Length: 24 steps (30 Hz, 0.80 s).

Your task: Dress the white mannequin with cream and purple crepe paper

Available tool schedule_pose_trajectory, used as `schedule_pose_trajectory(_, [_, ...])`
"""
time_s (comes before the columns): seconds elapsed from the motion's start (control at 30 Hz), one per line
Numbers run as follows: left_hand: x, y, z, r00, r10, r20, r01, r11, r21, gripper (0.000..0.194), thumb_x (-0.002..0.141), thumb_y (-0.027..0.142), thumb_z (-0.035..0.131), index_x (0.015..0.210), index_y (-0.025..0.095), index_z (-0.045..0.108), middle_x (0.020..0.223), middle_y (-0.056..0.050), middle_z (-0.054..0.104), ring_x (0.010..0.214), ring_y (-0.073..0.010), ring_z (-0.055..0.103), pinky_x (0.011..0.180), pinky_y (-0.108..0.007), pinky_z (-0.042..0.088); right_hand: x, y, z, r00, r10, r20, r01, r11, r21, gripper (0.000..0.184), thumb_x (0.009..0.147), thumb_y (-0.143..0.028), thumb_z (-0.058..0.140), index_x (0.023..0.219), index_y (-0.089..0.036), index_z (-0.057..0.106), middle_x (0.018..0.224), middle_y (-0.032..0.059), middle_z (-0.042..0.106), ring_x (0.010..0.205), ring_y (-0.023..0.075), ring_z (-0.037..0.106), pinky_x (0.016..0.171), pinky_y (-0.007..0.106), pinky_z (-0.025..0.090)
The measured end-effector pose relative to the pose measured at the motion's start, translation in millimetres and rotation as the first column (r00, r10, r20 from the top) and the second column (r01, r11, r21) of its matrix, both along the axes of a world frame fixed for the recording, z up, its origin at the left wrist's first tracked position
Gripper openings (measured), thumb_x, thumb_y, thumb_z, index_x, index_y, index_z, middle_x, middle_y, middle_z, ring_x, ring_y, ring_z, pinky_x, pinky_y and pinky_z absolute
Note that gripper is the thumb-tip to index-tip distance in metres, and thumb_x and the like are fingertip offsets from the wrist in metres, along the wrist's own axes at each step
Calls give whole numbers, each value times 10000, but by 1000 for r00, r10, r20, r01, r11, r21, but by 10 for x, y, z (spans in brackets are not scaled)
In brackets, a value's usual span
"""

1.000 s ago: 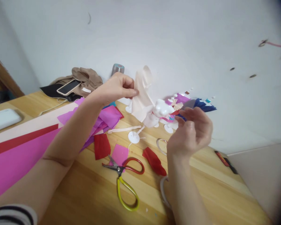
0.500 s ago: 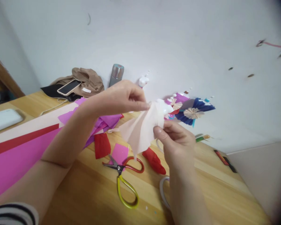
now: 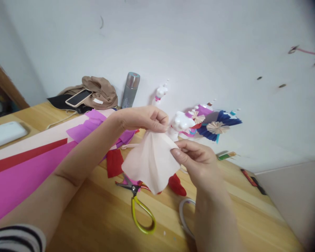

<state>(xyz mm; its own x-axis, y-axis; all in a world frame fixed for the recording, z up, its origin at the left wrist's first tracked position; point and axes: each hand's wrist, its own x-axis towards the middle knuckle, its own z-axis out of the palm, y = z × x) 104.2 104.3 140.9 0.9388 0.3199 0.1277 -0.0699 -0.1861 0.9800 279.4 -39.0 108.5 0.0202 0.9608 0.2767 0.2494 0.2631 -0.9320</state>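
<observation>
A pale pink sheet of crepe paper hangs fanned out between my hands, with soft folds and a rounded lower edge. My left hand pinches its gathered top. At the paper's right edge, my right hand grips it between thumb and fingers. Below the paper, scissors with one yellow handle lie with blades apart; their red handle is mostly covered. A red paper piece lies to the left, and another crumpled red piece to the right. Directly behind the paper stands a white glossy figurine.
Paper-decorated figurines, one with a dark blue fan, stand along the wall, as does a smaller white figurine. A grey thermos, a phone on brown cloth and magenta sheets are at left. A tape roll lies near my right wrist.
The paper has spread wider and come lower, now covering the scissors' red handle. My left hand has moved down, and the white figurine behind shows more.
</observation>
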Motion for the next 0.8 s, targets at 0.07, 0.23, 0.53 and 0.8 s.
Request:
schedule_pose_trajectory(0.07, [11,30,-16,999,-31,-31,30,999,-11,202,630,272,810,679,176,640,587,-2,606,510,-111,528,505,-233,420,13,2,6,1000,-28,0,28,1000,7,132,768,-376,767,735,-250,748,567,-20,655,461,121,531,425,238,397])
schedule_pose_trajectory(0.23, [-12,83,-24,994,-49,-102,52,998,25,165,636,231,786,774,175,714,614,-5,641,547,-132,581,544,-242,451,34,28,-13,996,-89,27,88,996,21,161,761,-389,768,712,-241,728,551,-19,622,448,117,483,417,248,360])
schedule_pose_trajectory(0.53, [-46,152,4,993,-30,-115,55,973,225,242,704,305,765,667,145,588,583,31,506,551,-80,445,516,-201,330,22,62,-50,972,-235,26,234,972,37,234,764,-444,749,670,-252,654,584,3,590,494,150,474,466,301,376])
schedule_pose_trajectory(0.8, [-22,128,-6,995,-1,-102,21,980,196,232,734,314,750,707,135,606,601,31,524,563,-76,449,528,-205,337,68,81,-119,934,-351,-69,355,933,63,183,773,-410,748,723,-271,640,633,9,586,522,161,485,499,318,376])
